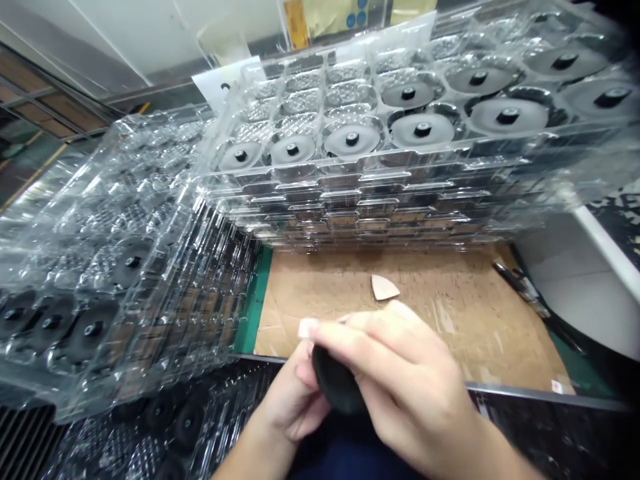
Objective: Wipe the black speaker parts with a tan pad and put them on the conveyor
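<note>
Right hand (410, 373) arches over black disc (339, 383); left hand (295, 400) cups it.

Stacked trays (360, 181): clear plastic, glossy, moulded with textured pockets
Round parts (407, 132): smooth, matt grey faces
Counter covering (320, 283): brown cardboard, scuffed and creased
Counter edge (525, 394): seemingly finished in dull metal
Held piece (336, 383): matt black, smooth

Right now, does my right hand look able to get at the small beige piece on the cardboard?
Likely yes: the beige piece lies on the cardboard just beyond the right hand, with nothing visible between. But this hand seems busy at the black part with the left hand, so may need freeing first.
</note>
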Action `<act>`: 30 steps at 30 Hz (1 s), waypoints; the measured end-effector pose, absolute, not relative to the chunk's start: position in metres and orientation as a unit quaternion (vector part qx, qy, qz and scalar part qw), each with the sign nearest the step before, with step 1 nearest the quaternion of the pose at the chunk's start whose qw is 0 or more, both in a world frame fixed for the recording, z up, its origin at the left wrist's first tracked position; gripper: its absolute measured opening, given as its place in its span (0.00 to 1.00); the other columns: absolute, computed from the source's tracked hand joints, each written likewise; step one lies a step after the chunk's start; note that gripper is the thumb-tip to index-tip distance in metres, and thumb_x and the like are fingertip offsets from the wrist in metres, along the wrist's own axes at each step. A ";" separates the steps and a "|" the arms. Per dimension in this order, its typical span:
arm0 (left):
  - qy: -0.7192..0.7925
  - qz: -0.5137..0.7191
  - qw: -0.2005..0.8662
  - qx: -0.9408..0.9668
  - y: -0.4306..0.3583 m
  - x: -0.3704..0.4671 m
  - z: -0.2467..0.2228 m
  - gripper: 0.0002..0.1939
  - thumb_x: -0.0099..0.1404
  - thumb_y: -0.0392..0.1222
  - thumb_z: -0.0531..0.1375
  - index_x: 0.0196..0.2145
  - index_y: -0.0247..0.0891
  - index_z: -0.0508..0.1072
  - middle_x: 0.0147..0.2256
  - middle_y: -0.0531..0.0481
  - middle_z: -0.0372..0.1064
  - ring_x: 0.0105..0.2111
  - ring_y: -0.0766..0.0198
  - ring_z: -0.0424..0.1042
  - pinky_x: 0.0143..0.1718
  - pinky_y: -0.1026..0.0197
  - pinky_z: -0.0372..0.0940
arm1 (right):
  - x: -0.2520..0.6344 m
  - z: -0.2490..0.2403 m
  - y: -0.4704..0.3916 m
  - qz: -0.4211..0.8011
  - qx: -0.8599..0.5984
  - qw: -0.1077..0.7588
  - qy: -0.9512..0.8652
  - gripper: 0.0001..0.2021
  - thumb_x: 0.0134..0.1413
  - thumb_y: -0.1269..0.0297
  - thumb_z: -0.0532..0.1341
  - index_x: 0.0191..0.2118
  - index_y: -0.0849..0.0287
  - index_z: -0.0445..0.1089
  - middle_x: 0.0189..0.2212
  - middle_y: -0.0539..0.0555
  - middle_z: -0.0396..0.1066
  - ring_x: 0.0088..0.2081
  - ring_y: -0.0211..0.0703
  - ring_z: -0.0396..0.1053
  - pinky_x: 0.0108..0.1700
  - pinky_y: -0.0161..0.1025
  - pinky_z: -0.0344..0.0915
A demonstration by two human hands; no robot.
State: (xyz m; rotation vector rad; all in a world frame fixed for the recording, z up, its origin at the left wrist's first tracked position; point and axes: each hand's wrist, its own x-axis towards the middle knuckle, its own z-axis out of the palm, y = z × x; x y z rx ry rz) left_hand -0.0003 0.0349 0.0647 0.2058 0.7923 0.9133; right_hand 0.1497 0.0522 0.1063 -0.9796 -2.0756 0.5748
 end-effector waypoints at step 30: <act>0.386 0.519 0.760 0.065 0.030 -0.014 0.053 0.30 0.43 0.44 0.69 0.46 0.43 0.70 0.45 0.48 0.71 0.46 0.56 0.69 0.47 0.61 0.63 | 0.109 0.101 0.063 0.275 -0.429 0.350 -0.786 0.13 0.56 0.73 0.52 0.47 0.62 0.65 0.39 0.54 0.71 0.36 0.39 0.67 0.39 0.38 0.63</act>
